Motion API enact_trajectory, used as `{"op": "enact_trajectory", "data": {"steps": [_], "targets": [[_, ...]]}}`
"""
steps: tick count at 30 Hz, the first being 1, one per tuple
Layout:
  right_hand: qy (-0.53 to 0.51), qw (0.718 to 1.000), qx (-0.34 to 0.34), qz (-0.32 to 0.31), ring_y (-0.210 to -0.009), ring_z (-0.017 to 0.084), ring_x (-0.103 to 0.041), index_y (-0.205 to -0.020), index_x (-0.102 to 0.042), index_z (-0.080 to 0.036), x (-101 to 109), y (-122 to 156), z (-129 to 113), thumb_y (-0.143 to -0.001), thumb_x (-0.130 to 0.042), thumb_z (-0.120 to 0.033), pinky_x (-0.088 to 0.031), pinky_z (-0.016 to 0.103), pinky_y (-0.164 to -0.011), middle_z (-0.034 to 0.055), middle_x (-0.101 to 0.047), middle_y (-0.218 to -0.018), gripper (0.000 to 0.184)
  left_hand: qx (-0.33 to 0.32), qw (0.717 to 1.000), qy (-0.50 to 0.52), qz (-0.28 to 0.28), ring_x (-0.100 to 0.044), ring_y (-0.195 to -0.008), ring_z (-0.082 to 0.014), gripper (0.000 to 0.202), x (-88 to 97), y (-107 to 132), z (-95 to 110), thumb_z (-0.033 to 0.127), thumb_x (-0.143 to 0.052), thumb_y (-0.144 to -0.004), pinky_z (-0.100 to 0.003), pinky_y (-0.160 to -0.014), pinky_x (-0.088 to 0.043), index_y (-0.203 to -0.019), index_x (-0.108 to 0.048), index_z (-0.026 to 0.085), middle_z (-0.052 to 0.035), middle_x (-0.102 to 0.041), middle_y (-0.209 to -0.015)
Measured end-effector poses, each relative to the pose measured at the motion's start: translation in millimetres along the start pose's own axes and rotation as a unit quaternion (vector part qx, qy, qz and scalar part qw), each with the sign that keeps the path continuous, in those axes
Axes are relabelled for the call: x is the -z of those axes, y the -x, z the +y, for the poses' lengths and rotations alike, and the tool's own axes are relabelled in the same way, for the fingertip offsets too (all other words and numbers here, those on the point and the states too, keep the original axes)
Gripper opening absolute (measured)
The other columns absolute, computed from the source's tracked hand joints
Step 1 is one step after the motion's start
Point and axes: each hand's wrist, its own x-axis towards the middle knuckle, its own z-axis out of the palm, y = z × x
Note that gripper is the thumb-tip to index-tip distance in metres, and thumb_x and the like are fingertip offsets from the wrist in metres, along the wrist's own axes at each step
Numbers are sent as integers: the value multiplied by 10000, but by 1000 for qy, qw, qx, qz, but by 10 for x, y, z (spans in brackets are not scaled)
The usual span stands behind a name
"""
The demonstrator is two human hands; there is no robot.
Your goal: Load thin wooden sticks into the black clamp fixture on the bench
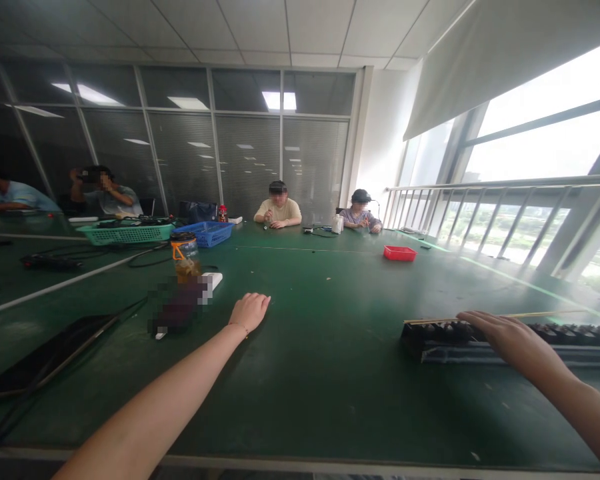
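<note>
My left hand [250,311] rests palm down on the green table [320,380], with a thin bracelet at the wrist. Its fingers are curled under and nothing shows in them. My right hand [503,331] lies over a long black rack [460,353] at the right, fingers stretched out toward the left along its top. Rows of small dark parts [570,331] line the rack, too blurred to name. Along its back edge runs a thin light-coloured strip [523,315]. The undersides of both hands are hidden.
Left of my left hand lie a dark pixelated item [180,307], a jar with an orange strap [184,257] and a black tablet-like panel [45,353] with a cable. Farther back are green [127,233] and blue baskets [209,235], a red tray [399,253] and several seated people.
</note>
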Motion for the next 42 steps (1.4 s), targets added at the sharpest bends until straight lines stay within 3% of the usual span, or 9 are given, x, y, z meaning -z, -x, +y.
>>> {"op": "enact_trajectory", "data": {"steps": [10, 18, 22, 29, 36, 39, 42], "targets": [[45, 998, -6, 38, -1049, 205, -499, -1110, -540, -245, -126, 160, -21, -676, -311, -77, -388, 359, -828, 116, -557, -1119, 519, -17, 1000, 11, 10, -533, -875, -189, 550, -25, 2, -26, 444, -135, -872, -300, -696, -438, -774, -610, 186, -59, -614, -897], [130, 985, 15, 115, -1032, 200, -513, -1122, -522, -175, -265, 229, -74, -730, -247, -83, -414, 346, -820, 118, -566, -1106, 488, -21, 1000, 18, 8, -528, -885, -195, 532, -59, -9, -44, 432, -151, -869, -304, -711, -436, -797, -616, 182, -65, -611, -897], [148, 981, 32, 119, -1065, 198, -489, -1153, -492, -128, -269, 237, -92, -748, -225, -83, -413, 326, -839, 121, -543, -1139, 488, -23, 999, 14, 20, -524, -882, -201, 513, -71, -14, -38, 426, -170, -866, -315, -745, -426, -775, -615, 189, -62, -612, -892], [128, 986, 0, 107, -1132, 198, -423, -1246, -393, -174, -259, 298, -140, -764, -221, -115, -366, 341, -861, 106, -476, -1222, 515, -16, 999, 40, -2, -519, -913, -202, 506, -61, -15, -48, 421, -181, -864, -316, -761, -430, -842, -627, 184, -68, -609, -920], [101, 992, -31, 70, -1183, 207, -353, -1256, -395, -182, -316, 300, -84, -745, -223, -184, -301, 374, -882, 118, -452, -1243, 539, -16, 999, 46, -1, -505, -942, -205, 491, -77, -22, -64, 416, -203, -862, -323, -802, -417, -877, -632, 179, -71, -609, -940], [104, 990, -38, 91, -1186, 211, -347, -1289, -331, -195, -272, 299, -208, -775, -197, -242, -277, 401, -898, 112, -440, -1254, 534, -22, 999, 47, -2, -507, -935, -206, 479, -79, -21, -75, 404, -209, -862, -330, -805, -417, -878, -635, 185, -68, -611, -932], [124, 980, -76, 136, -1106, 235, -427, -1267, -334, -194, -198, 323, -335, -807, -169, -342, -297, 436, -870, 123, -485, -1199, 511, -19, 999, 44, -1, -507, -937, -209, 457, -78, -19, -89, 384, -223, -860, -334, -802, -419, -886, -636, 190, -66, -612, -934]]}}
